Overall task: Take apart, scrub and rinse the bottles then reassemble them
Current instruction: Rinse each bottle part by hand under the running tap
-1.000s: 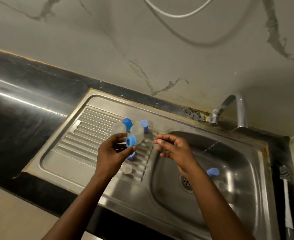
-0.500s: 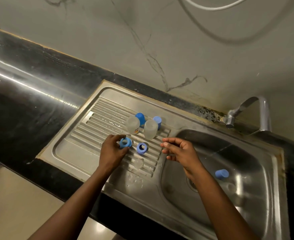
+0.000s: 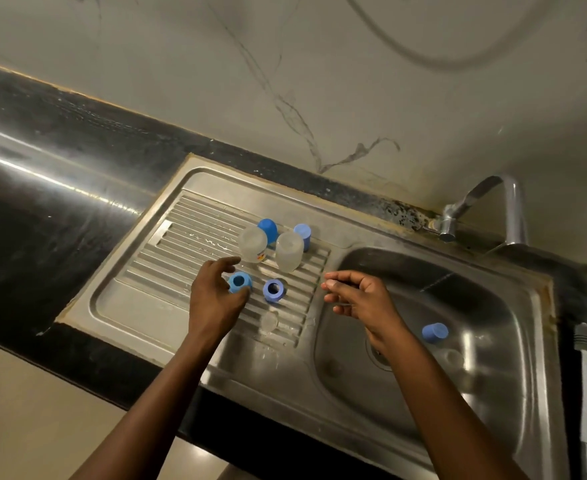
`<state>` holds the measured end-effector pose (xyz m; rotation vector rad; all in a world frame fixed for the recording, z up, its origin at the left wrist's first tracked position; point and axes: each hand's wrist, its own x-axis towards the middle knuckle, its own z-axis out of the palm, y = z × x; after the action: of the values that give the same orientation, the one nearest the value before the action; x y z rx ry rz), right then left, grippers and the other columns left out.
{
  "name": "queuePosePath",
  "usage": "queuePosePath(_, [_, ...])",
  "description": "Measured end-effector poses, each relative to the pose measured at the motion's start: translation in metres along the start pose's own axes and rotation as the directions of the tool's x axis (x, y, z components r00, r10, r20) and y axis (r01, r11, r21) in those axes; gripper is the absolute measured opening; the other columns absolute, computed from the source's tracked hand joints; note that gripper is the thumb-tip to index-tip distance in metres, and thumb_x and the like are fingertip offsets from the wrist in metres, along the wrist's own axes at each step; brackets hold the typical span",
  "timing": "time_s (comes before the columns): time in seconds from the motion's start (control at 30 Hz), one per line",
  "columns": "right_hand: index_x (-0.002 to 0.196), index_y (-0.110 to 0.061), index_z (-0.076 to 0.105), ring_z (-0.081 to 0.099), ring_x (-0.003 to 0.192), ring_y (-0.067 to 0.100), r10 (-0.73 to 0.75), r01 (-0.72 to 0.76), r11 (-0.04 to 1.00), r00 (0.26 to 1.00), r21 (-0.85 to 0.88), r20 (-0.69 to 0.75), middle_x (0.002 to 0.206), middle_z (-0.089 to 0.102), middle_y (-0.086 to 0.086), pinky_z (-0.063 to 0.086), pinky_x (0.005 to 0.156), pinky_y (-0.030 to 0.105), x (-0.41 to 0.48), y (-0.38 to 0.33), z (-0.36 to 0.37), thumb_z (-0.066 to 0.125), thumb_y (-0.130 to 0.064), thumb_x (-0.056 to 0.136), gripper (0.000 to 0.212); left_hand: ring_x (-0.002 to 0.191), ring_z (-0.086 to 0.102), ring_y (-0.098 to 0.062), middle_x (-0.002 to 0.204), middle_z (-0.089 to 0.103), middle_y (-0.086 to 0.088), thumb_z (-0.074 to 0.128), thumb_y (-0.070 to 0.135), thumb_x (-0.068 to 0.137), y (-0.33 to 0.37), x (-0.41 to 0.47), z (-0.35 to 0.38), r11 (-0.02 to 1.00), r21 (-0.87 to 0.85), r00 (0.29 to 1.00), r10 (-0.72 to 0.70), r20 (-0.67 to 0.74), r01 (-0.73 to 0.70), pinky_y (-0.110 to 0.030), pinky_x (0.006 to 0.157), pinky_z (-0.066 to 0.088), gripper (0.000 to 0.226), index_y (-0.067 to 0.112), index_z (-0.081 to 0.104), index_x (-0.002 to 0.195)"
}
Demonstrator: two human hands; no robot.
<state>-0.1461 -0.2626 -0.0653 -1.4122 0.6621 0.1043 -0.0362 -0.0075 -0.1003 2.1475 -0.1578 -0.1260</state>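
Observation:
Two clear bottle bodies [image 3: 253,244] [image 3: 288,251] stand upside down on the ribbed drainboard [image 3: 188,237], with two blue caps [image 3: 268,227] [image 3: 303,233] just behind them. In front lie two blue screw rings [image 3: 239,281] [image 3: 274,290] and a clear teat [image 3: 269,321]. My left hand [image 3: 216,299] hovers at the left ring, fingers spread loosely around it with no grip. Over the basin's left rim, my right hand [image 3: 358,299] holds nothing, its fingers relaxed. A third blue cap [image 3: 434,332] lies in the basin [image 3: 493,306].
The tap [image 3: 493,199] arches over the basin's far right corner. A grey and white handle [image 3: 586,375] lies along the sink's right edge. A faint clear part [image 3: 454,358] sits in the basin near the drain [image 3: 380,355]. Black counter [image 3: 43,202] stretches left.
My left hand carried a blue ring down to the drainboard, set it beside the other ring and opened its fingers. My right hand stayed hovering, holding nothing.

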Motion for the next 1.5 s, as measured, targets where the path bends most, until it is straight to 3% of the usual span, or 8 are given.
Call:
queuePosePath(0.23, [0.114,-0.011,0.077,0.074,0.087,0.019,0.055,-0.053,0.997,0.998,0.051,-0.042,0.103,0.08,0.011,0.058,0.076,0.031,-0.006,0.023,-0.018,0.073,-0.011,0.096,0.018,0.083,0.069,-0.016,0.093,0.072,0.008,0.079,0.006,0.089,0.062,-0.036,0.028,0.978,-0.191,0.992,0.1,0.079,-0.083,-0.028,0.069,0.057,0.019,0.021,0.073,0.099])
queuePosePath(0.4, [0.11,-0.01,0.078,0.074,0.082,0.018,0.104,-0.105,0.994,0.989,-0.005,-0.109,0.098,0.079,0.013,0.059,0.074,0.03,-0.007,0.054,-0.036,0.075,-0.008,0.093,0.017,0.086,0.072,-0.012,0.096,0.074,0.011,0.08,0.007,0.087,0.075,-0.055,0.07,0.979,-0.192,0.952,0.117,0.281,-0.064,-0.021,0.071,0.057,0.022,0.02,0.075,0.103])
queuePosePath(0.57, [0.105,-0.013,0.078,0.071,0.069,0.011,0.1,-0.145,0.94,0.983,-0.309,-0.156,0.084,0.077,0.009,0.057,0.065,0.028,0.002,0.106,-0.044,0.079,-0.013,0.088,0.017,0.092,0.07,-0.007,0.102,0.074,0.009,0.078,0.028,0.083,0.07,-0.066,0.104,0.994,-0.096,0.888,0.097,0.45,-0.06,-0.033,0.079,0.062,0.028,0.021,0.076,0.111])
queuePosePath(0.7, [0.087,-0.028,0.074,0.069,0.08,0.012,0.046,-0.098,0.747,0.994,-0.657,-0.095,0.085,0.074,-0.004,0.052,0.07,0.027,0.013,0.152,-0.044,0.076,-0.028,0.083,0.005,0.09,0.07,-0.007,0.103,0.074,0.008,0.076,0.041,0.078,0.071,-0.075,0.12,0.997,-0.018,0.827,0.07,0.557,-0.073,-0.038,0.08,0.063,0.04,0.021,0.077,0.112])
queuePosePath(0.83, [0.084,-0.02,0.068,0.07,0.086,0.024,0.169,-0.155,0.632,0.984,-0.76,-0.06,0.094,0.072,0.005,0.052,0.069,0.033,0.027,0.193,-0.039,0.068,-0.045,0.076,0.027,0.091,0.07,-0.008,0.105,0.075,0.01,0.076,0.04,0.076,0.067,-0.079,0.127,0.997,0.013,0.793,0.051,0.607,-0.074,-0.042,0.079,0.063,0.038,0.024,0.077,0.111])
queuePosePath(1.0, [0.09,-0.017,0.07,0.069,0.095,0.032,0.211,-0.183,0.678,0.976,-0.712,-0.05,0.103,0.073,0.011,0.054,0.078,0.036,0.027,0.209,-0.034,0.053,-0.042,0.076,0.034,0.095,0.069,-0.008,0.11,0.074,0.012,0.074,0.032,0.077,0.065,-0.079,0.127,0.998,0.02,0.785,0.036,0.618,-0.062,-0.036,0.08,0.062,0.034,0.027,0.077,0.111])
queuePosePath(1.27, [0.095,-0.02,0.078,0.072,0.09,0.019,0.145,-0.233,0.829,0.968,-0.509,-0.206,0.095,0.076,0.001,0.05,0.074,0.028,0.031,0.189,-0.048,0.073,-0.023,0.089,0.008,0.091,0.07,-0.007,0.108,0.074,0.01,0.079,0.011,0.089,0.059,-0.07,0.129,0.997,0.015,0.801,0.055,0.596,-0.079,-0.02,0.074,0.057,0.027,0.022,0.076,0.114])
queuePosePath(1.5, [0.1,-0.013,0.074,0.074,0.076,0.019,0.113,-0.13,0.991,0.887,-0.009,-0.447,0.089,0.078,0.007,0.063,0.077,0.032,0.017,0.103,-0.094,0.086,-0.014,0.085,0.019,0.086,0.07,-0.002,0.1,0.074,0.014,0.078,0.023,0.094,0.092,-0.051,0.159,0.992,-0.014,0.822,0.113,0.557,-0.127,-0.02,0.075,0.057,0.018,0.027,0.074,0.112])
